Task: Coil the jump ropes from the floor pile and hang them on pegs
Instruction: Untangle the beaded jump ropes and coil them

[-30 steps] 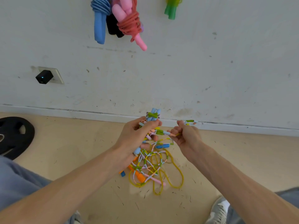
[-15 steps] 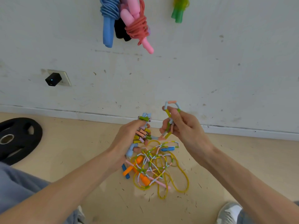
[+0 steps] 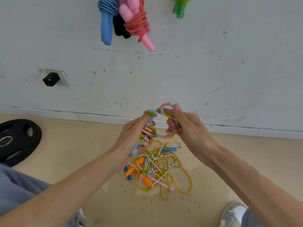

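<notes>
Head view: we look down past both forearms at a wall and wooden floor.
Left hand [image 3: 137, 131]: we keep it closed round the gathered turns of the beaded rope [image 3: 148, 131], so the coil cannot spring apart.
Right hand [image 3: 183, 126]: thumb and fingers pinch a free loop, held just beside the coil, likely the next wrap.
Floor pile [image 3: 157, 167]: tangled below our hands.
Hung ropes [image 3: 136, 25]: already coiled on the wall.

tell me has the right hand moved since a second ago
Yes. The right hand, looping the beaded rope, has risen: it was level with the baseboard, and now its fingertips reach above it.
</notes>
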Demonstrator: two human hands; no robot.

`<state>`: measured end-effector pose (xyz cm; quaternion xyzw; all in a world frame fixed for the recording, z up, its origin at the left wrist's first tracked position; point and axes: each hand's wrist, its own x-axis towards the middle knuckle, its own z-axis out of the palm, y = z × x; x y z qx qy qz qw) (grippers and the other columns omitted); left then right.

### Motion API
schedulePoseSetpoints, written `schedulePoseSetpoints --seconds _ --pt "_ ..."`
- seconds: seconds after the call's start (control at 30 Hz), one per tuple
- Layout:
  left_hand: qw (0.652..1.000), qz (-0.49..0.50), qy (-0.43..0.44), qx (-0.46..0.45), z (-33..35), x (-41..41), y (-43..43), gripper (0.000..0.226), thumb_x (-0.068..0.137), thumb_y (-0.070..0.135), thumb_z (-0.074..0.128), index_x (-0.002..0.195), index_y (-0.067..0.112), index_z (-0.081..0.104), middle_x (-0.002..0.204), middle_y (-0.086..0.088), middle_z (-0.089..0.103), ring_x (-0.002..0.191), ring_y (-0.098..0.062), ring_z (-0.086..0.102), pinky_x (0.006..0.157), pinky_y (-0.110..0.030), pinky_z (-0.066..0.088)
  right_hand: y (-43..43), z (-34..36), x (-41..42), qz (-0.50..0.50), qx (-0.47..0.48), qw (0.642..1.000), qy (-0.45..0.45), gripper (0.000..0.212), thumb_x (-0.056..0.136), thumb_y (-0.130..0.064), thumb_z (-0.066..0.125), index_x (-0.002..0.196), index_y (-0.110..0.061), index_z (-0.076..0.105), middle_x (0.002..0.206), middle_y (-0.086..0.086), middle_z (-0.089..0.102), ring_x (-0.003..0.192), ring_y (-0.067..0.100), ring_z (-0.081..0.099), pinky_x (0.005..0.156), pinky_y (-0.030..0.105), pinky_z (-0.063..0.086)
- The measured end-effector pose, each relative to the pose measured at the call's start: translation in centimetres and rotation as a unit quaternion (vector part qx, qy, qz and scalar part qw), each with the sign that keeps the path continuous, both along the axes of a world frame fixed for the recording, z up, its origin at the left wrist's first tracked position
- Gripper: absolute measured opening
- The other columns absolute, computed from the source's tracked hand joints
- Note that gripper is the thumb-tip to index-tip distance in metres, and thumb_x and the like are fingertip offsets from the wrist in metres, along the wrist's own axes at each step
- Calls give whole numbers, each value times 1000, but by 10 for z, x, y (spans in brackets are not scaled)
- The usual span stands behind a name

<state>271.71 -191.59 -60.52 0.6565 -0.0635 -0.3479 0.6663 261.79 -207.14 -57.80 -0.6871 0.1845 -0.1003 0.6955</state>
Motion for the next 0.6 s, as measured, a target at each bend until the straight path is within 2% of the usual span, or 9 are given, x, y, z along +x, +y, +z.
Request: schedulePoseSetpoints --seconds 0.1,0.2,0.3,0.4,0.5,0.6 --pt "1000 -7 -5 -1 2 -2 -1 53 89 56 66 105 6 72 78 -8 70 53 -17 59 42 -23 34 -4 0 1 1 47 999 -3 44 103 -53 55 121 -19 77 78 -4 50 73 15 47 85 37 49" --pt "1000 -11 -10 -1 3 -3 0 57 82 60 66 104 8 73 85 -12 71 59 -20 61 42 -23 38 -6 1 -2 48 52 997 -22 32 105 -37 59 125 -16 74 90 3 56 84 19 49 83 36 43" --pt "1000 -7 -9 -5 4 -2 1 49 86 57 67 100 10 74 88 -15 72 61 -20 62 42 -23 39 -6 1 -4 59 55 996 -43 27 105 -25 60 126 -13 72 92 3 64 80 17 54 75 27 47" --pt "1000 -10 -10 -7 4 -3 1 49 81 59 67 96 13 75 91 -17 73 61 -20 62 43 -23 39 -6 1 -4 52 38 997 -35 25 104 -25 62 123 -12 73 90 2 66 73 17 53 70 24 49" --pt "1000 -8 -7 -7 4 -4 1 44 77 60 69 85 17 74 87 -17 71 60 -20 61 43 -23 37 -7 4 -5 60 10 998 -27 27 105 -18 59 128 -10 68 92 2 71 77 18 55 75 28 49" --pt "1000 -10 -8 -17 5 -4 1 52 72 62 70 91 14 75 86 -15 71 60 -22 62 44 -23 34 -5 7 -3 59 10 998 -1 31 107 -33 56 128 -15 70 89 -1 62 77 17 48 79 31 43"
